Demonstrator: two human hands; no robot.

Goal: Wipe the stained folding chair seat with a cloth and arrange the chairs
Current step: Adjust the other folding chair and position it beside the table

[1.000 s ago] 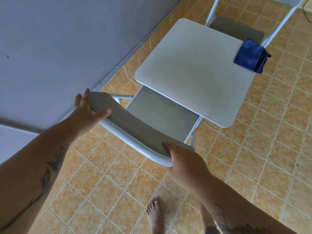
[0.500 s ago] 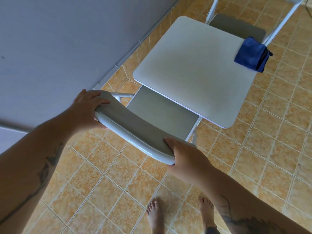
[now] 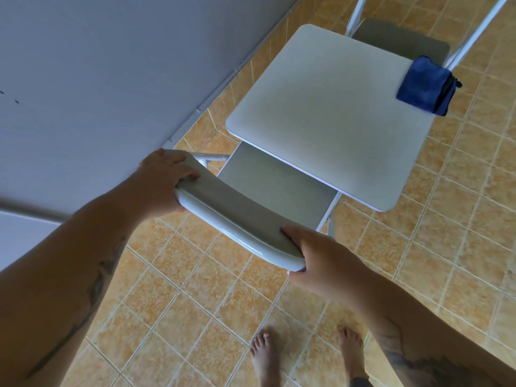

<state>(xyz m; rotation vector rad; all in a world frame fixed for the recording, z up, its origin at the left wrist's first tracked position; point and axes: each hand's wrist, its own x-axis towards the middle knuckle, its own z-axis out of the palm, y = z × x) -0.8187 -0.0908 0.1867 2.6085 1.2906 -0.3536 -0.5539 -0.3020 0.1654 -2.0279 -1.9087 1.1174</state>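
The near folding chair (image 3: 276, 188), at six o'clock of the table (image 3: 329, 118), has its seat tucked under the tabletop. A second ago the left hand (image 3: 162, 185) lay open on the backrest (image 3: 237, 222); now its fingers curl over that end, the right hand (image 3: 321, 261) clamped on the other. Probably arranging. The cloth (image 3: 424, 85) lies at two o'clock beside the far chair (image 3: 402, 37).

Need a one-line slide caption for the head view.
Both hands, left hand and right hand, grip the near chair's backrest; blue cloth rests on the table.
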